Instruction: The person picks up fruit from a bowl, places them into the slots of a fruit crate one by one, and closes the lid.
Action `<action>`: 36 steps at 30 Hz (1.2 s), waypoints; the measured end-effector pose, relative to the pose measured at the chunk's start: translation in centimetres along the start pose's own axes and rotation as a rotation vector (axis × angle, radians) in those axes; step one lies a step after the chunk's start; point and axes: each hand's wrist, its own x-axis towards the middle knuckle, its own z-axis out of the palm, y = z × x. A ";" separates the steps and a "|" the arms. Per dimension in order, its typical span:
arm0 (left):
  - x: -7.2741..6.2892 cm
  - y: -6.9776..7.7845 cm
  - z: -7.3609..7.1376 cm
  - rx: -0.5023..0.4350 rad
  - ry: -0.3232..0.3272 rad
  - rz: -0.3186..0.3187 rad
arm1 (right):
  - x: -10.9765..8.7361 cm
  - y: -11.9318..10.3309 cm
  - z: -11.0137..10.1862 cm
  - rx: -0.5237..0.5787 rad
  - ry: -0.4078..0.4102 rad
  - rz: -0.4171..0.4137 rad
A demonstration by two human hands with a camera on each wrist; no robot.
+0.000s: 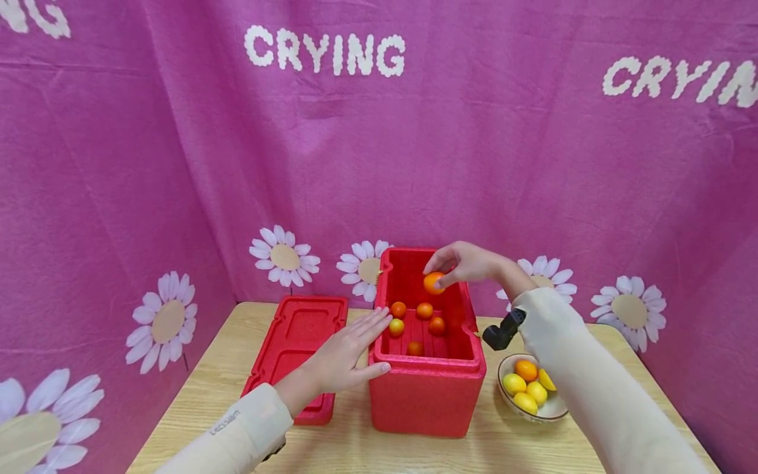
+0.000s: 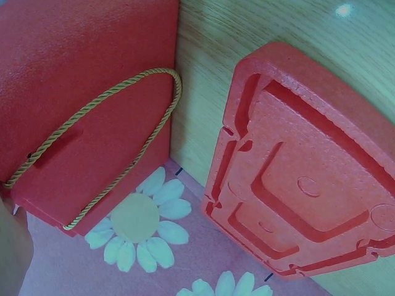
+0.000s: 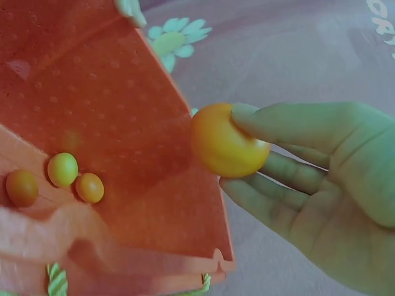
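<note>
In the head view, the right hand hangs over the 12 o'clock end of the red box, its grip pinched on an orange fruit. The right wrist view adds the palm side: the thumb presses from above while the fingers support the fruit from beneath, near the rim. How far the fruit is above the box floor, I cannot tell.

The left hand lies at the box's 9 o'clock side, fingers straight and thumb apart, touching the rim; its own wrist camera catches only a sliver of it, at 8 o'clock. That camera does show the twisted gold rope handle on the box's outer wall, of which the head view gives mere scraps.

Looking down, the head view counts five fruits inside, four orange and one yellow fruit; the right wrist view takes in just three. Only the head view includes the bowl on the tabletop, at 4 o'clock from the box, with yellow fruits and one orange one. The red lid rests at 9 o'clock; the left wrist view shows its recessed panels closer.
</note>
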 end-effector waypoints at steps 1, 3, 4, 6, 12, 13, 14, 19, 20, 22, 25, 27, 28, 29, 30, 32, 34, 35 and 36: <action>0.0 0.0 0.0 -0.001 -0.001 -0.002 | 0.3 -0.1 0.1 -0.009 -0.007 0.000; 0.0 0.0 0.0 -0.003 -0.002 -0.006 | 0.8 -0.4 0.4 -0.028 -0.021 0.004; 0.0 -0.1 0.0 -0.004 -0.002 -0.007 | 1.1 -0.5 0.5 -0.041 -0.026 0.011; 0.0 -0.1 0.1 -0.006 -0.002 -0.008 | 1.6 -0.7 0.8 -0.060 -0.039 0.030; 0.0 -0.1 0.1 0.000 0.000 -0.001 | 2.9 -1.1 1.5 -0.112 -0.053 0.153; 0.0 -0.1 0.1 0.000 0.000 0.000 | 3.1 -1.1 1.6 -0.117 -0.056 0.172; 0.0 0.0 0.1 -0.002 0.000 -0.001 | 3.3 -1.1 1.8 -0.123 -0.062 0.189; 0.0 0.1 0.0 -0.011 -0.006 -0.002 | 4.0 -0.6 2.6 -0.129 -0.084 0.277; 0.0 0.1 -0.1 -0.009 -0.005 0.001 | 4.1 -0.5 2.7 -0.122 -0.088 0.301; 0.0 0.1 -0.1 -0.006 -0.007 0.004 | 4.2 -0.2 3.1 -0.092 -0.089 0.355; 0.1 0.0 -0.1 0.002 -0.004 0.005 | 4.5 0.2 3.5 -0.066 -0.086 0.408; 0.1 -0.1 -0.1 0.003 -0.004 0.002 | 4.7 0.5 3.7 -0.076 -0.082 0.417; 0.1 -0.1 0.0 0.003 -0.003 0.001 | 4.8 0.6 3.8 -0.091 -0.083 0.412; 0.1 -0.2 0.0 0.003 -0.004 0.000 | 5.0 0.7 4.0 -0.102 -0.080 0.414; 0.1 -0.2 0.0 0.003 -0.004 0.000 | 5.1 0.8 4.2 -0.121 -0.078 0.410; 0.1 -0.2 0.0 0.000 -0.007 -0.001 | 5.4 1.1 4.5 -0.160 -0.070 0.404; 0.1 -0.3 0.0 -0.002 -0.010 -0.002 | 5.8 1.3 4.9 -0.214 -0.062 0.388; 0.1 -0.3 0.0 -0.004 -0.011 -0.004 | 5.9 1.4 5.1 -0.241 -0.053 0.384; 0.1 -0.3 0.0 -0.005 -0.010 -0.005 | 6.1 1.5 5.2 -0.272 -0.043 0.374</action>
